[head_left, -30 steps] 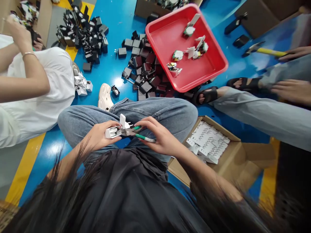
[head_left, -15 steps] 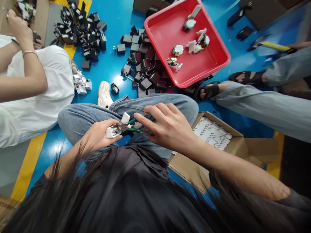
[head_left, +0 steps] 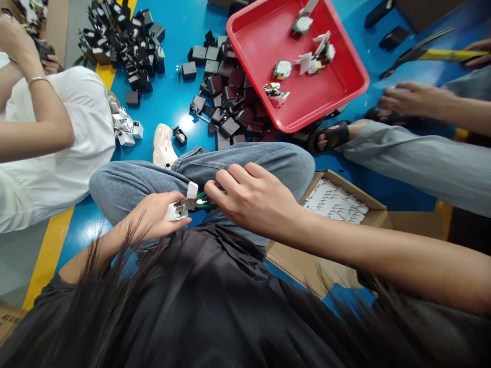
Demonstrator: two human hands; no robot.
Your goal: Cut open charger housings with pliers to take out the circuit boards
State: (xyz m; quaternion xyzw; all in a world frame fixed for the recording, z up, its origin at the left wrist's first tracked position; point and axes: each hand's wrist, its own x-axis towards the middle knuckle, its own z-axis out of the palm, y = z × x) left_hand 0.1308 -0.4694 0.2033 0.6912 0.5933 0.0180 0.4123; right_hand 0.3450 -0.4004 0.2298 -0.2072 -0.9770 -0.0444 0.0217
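My left hand (head_left: 155, 213) is closed around a small white plastic casing (head_left: 177, 212) over my lap. A white flap or cover (head_left: 192, 190) stands up at the casing's far side. In my right hand (head_left: 251, 197) are green-handled pliers (head_left: 200, 201), their handles partly covered by my fingers. The metal jaws point left and reach into the open end of the casing. What the jaws grip inside cannot be made out.
Ahead lies a red tray (head_left: 264, 30) with several circuit pieces. Black casings (head_left: 228, 94) are heaped beside it. A cardboard box (head_left: 378, 214) of white parts stands at my right. Co-workers sit on both sides; one hand (head_left: 422, 99) is near the tray.
My right hand has closed further over the plier handles and shifted slightly left. The casing stays in my left hand. At the right, a co-worker's hand has come into view.
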